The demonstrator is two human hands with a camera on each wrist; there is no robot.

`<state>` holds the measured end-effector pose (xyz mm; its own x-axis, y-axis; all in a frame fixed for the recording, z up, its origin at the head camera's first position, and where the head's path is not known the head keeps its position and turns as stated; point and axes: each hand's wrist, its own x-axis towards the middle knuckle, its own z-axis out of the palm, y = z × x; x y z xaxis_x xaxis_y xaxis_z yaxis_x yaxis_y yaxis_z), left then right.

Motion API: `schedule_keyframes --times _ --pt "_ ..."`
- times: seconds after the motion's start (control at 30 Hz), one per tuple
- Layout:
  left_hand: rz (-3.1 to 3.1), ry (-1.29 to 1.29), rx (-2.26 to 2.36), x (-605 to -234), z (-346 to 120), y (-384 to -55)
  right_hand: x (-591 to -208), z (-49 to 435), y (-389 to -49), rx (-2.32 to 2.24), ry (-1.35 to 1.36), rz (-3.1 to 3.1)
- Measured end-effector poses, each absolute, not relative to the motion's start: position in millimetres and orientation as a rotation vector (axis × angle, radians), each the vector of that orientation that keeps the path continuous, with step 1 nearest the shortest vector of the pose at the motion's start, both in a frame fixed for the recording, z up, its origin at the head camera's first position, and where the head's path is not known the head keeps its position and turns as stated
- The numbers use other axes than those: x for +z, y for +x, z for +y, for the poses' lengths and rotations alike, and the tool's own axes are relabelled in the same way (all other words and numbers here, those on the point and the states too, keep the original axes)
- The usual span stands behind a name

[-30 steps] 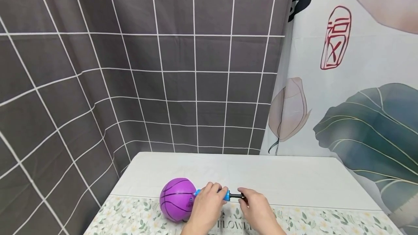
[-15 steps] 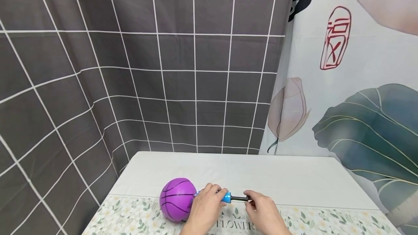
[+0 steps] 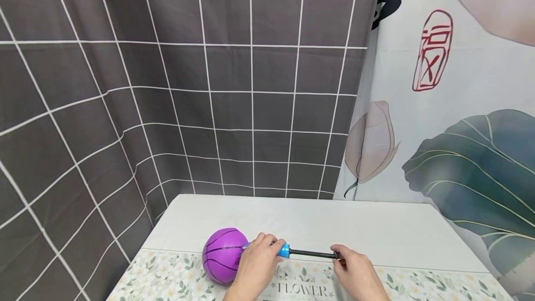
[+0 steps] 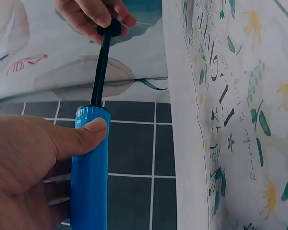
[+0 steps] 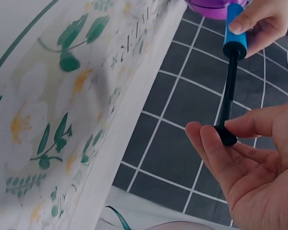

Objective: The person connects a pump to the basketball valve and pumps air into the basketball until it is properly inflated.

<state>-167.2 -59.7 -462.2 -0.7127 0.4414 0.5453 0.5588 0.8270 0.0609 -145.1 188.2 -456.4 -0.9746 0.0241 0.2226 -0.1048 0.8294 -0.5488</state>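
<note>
Head view: the left hand (image 3: 256,266) is wrapped round the pump (image 4: 90,177), thumb laid along its blue barrel, while off to the right the right hand (image 3: 358,272) pinches the black handle (image 5: 226,136) between thumb and fingers, the black rod (image 3: 311,253) stretched bare between the two. The purple ball (image 3: 223,257) sits just beside the left hand, on the side away from the right one, and the pump's near end comes up to it; whether it is plugged in, I can't tell. On the floral cloth (image 3: 163,273), between the hands and toward the person, I can read FLOWER (image 3: 303,290) in capitals, a star mark at either end; the left wrist view picks out script saying "Remember to bring". The dark print on the ball by the left hand is too small to make out. Well beyond the right hand, the white hanging (image 3: 472,73) bears a red seal (image 3: 432,50) I can't read.
</note>
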Motion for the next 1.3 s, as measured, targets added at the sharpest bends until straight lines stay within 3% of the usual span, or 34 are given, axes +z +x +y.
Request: schedule_keyframes --times 0.7,0.93,1.3 --pt "-2.436 -0.827 -0.137 -467.8 -41.2 -165.9 -455.0 134.5 -146.2 0.900 0.304 -2.729" --pt "-2.470 -0.813 -0.225 -467.2 -45.2 -167.8 -456.1 144.6 -146.6 0.992 0.325 -2.725" --pt "-2.513 -0.750 -0.280 -466.3 -56.7 -168.4 -462.0 182.1 -144.0 0.898 0.111 -2.760"
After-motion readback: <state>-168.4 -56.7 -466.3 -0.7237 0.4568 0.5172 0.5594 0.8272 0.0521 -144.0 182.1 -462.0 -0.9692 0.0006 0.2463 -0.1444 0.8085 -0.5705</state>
